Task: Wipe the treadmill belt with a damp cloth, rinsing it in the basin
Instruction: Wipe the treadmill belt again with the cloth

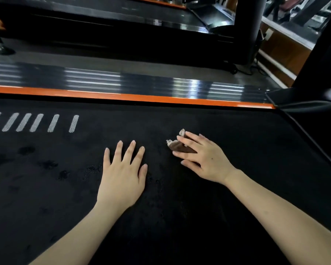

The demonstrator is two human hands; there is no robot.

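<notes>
As right hand [204, 159] presses cloth [180, 147], possibly damp, left hand [122, 175] flat beside

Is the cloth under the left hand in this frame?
No, the brown cloth lies under the right hand; the left hand rests flat on the belt.

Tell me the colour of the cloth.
The cloth is dark brown with pale frayed edges; head view.

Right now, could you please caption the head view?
Right hand presses cloth onto treadmill belt; left hand rests flat.
</notes>
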